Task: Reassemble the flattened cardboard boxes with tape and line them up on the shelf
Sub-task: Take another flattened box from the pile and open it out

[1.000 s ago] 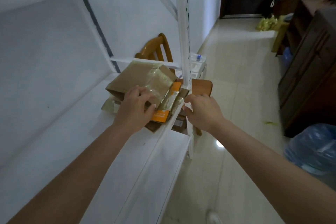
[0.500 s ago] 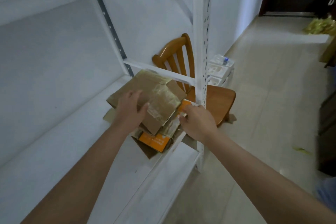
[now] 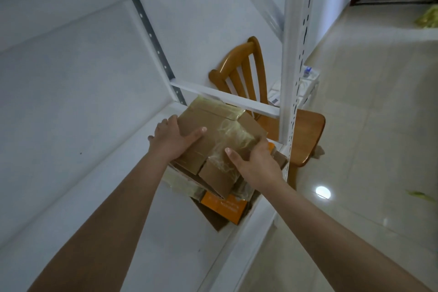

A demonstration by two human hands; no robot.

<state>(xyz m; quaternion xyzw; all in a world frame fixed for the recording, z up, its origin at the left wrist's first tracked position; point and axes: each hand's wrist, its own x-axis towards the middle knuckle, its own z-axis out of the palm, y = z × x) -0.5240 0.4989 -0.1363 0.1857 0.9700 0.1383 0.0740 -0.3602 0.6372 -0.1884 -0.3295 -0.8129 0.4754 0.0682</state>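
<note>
A brown cardboard box [image 3: 218,130], wrapped with shiny clear tape, sits tilted on top of a pile at the right end of the white shelf [image 3: 132,197]. My left hand [image 3: 173,137] holds its left side, thumb lying across the top face. My right hand [image 3: 256,163] grips its right near corner, thumb on the taped top. Under it lie flattened cardboard [image 3: 213,180] and an orange printed box [image 3: 222,206], both partly hidden.
A white slotted upright post [image 3: 296,54] and a horizontal crossbar [image 3: 225,97] stand just behind and right of the pile. An orange-brown wooden chair [image 3: 305,130] is beyond the shelf end. Glossy tiled floor [image 3: 367,125] spreads to the right.
My right hand has left the shelf's front edge and taken hold of the taped box's right corner. My left hand has shifted to the box's left side. The view moved closer.
</note>
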